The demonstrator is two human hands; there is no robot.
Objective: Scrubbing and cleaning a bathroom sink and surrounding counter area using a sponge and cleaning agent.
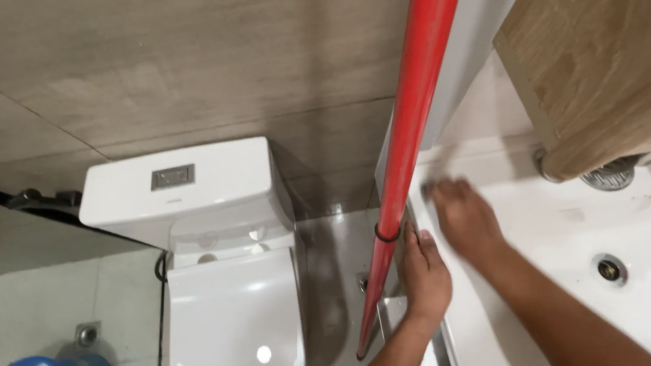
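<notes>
Our left hand [424,274] rests flat, fingers together, against the left edge of the white counter [484,357], just right of the red pole [406,159]. It grips nothing; the fingertips lie close beside the pole near its black ring [386,235], and we cannot tell whether they touch it. Our right hand [464,218] lies above and to the right of the left hand, palm down on the countertop, fingers loosely extended and blurred. We cannot tell whether it holds a cloth or anything else.

The pole stands nearly upright to the left of both hands, its lower end on the floor between the counter and the toilet [233,277]. The basin [638,237] lies right of the right hand, with its drain [609,269] open and uncovered.

Status, as we judge it: the right hand is working the counter's rear left corner. The surface shows no visible soil or residue, so we cannot tell which areas are finished. The pole is parked and not in use.
</notes>
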